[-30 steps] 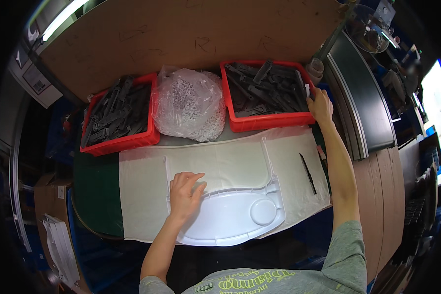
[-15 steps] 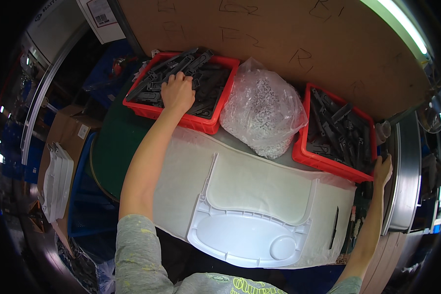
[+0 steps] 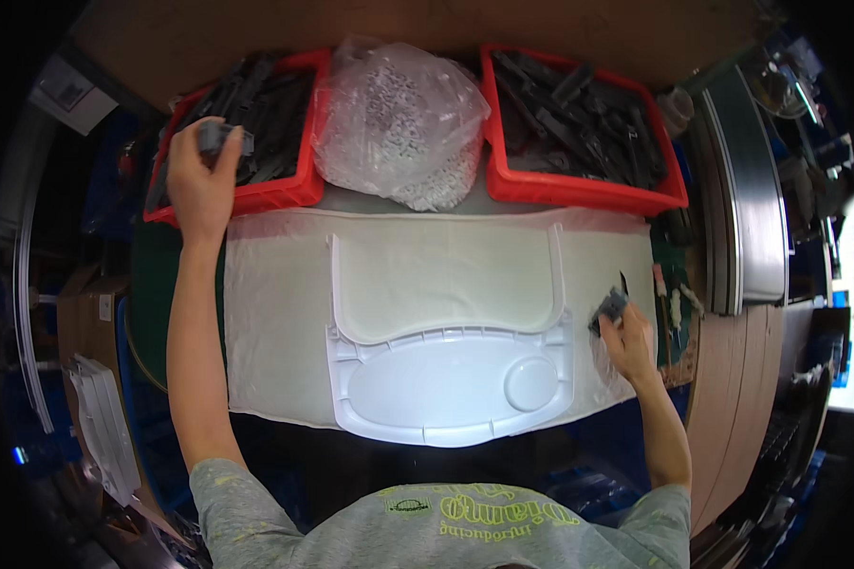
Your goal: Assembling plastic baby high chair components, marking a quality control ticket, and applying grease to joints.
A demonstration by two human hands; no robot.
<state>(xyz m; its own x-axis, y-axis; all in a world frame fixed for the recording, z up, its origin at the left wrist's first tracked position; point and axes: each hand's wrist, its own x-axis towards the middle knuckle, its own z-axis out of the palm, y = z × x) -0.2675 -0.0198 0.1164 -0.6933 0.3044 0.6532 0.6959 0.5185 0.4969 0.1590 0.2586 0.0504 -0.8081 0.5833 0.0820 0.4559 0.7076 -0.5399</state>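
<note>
My left hand [image 3: 201, 185] is raised over the front of the left red bin [image 3: 280, 197], closed on a dark grey plastic part [image 3: 222, 139]. Several long dark grey plastic parts [image 3: 280, 104] fill that bin. To the right of the tray, above the covered table, my right hand [image 3: 633, 341] grips another dark grey plastic part [image 3: 612, 308], partly blurred. Between my hands lies a white plastic tray [image 3: 427, 384] with an oval hollow, a round cup recess and two thin arms pointing away from me.
A clear bag of small white pieces [image 3: 403, 123] stands between the bins. The right red bin [image 3: 588, 190] holds similar dark parts. A pale cloth [image 3: 275, 322] covers the table. Thin tools [image 3: 672, 303] lie at its right, beside a metal rail [image 3: 745, 199]. White panels [image 3: 100, 427] stand at left.
My left hand has come out of the left bin with a dark grey part. My right hand has moved from beside the right bin toward the tray, holding another. The view has shifted.
</note>
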